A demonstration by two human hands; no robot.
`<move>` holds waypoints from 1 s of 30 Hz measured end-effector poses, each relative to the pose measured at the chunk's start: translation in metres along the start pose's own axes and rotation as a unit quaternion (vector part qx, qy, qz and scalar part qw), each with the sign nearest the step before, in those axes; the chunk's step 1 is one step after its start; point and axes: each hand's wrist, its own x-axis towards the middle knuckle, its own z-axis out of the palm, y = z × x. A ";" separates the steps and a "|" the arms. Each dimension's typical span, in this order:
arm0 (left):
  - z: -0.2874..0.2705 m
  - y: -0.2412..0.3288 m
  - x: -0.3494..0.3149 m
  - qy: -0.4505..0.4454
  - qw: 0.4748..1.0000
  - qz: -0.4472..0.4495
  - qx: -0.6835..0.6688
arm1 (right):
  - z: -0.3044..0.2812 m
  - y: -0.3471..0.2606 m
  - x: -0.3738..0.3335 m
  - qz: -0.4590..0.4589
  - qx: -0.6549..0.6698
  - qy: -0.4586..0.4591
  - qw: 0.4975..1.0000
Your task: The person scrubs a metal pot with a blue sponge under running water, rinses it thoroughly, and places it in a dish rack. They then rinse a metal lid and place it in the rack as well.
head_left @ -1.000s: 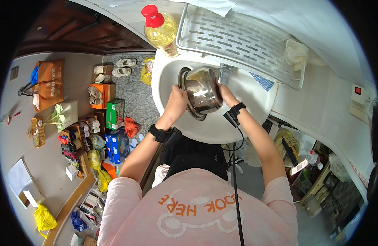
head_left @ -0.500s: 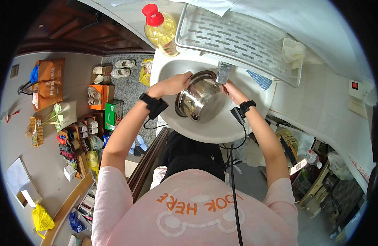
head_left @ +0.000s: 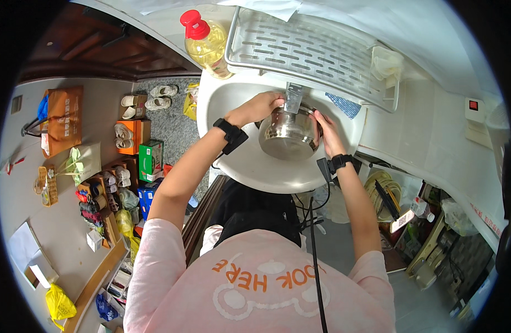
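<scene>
Here, gripped a steel pot (head_left: 286, 143) between left hand (head_left: 256, 108) and right hand (head_left: 329, 132) at upper centre, perhaps risking a knock against the tap (head_left: 292, 98) if lifted.

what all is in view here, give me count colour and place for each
Sink: one, white, centre
Pot: one, silver metal, over the sink
Faucet: one, silver, sink's rear edge
Rack: one, grey, behind the sink
Bottle: one, yellow with red cap, beside rack
Cloth: one, blue-and-white, right of the faucet
Large bag: one, orange, far left
Shoes: several, mostly pale, left
Switch: one, white and red, right wall
Other clutter: uncounted, mixed colours, left and right
Shirt: one, pink, bottom
Wristbands: two, black, wrists
Left hand: one, bare, pot's left rim
Right hand: one, bare, pot's right side
</scene>
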 end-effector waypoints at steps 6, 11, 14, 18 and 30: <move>0.023 -0.048 -0.008 0.039 0.986 -0.065 -0.152 | -0.002 0.015 -0.025 -0.040 0.071 0.062 0.995; 0.034 -0.048 -0.019 0.010 0.950 -0.257 -0.175 | -0.004 0.017 -0.034 0.017 0.134 0.062 0.989; 0.041 -0.036 -0.018 -0.007 0.918 -0.297 -0.264 | 0.004 0.016 -0.040 -0.009 0.125 0.110 0.986; 0.054 -0.020 0.008 0.077 0.949 -0.209 -0.222 | 0.018 0.007 -0.053 -0.024 0.080 0.175 0.981; 0.094 -0.010 0.021 0.199 0.974 -0.019 -0.107 | 0.038 0.012 -0.086 -0.040 0.063 0.170 0.983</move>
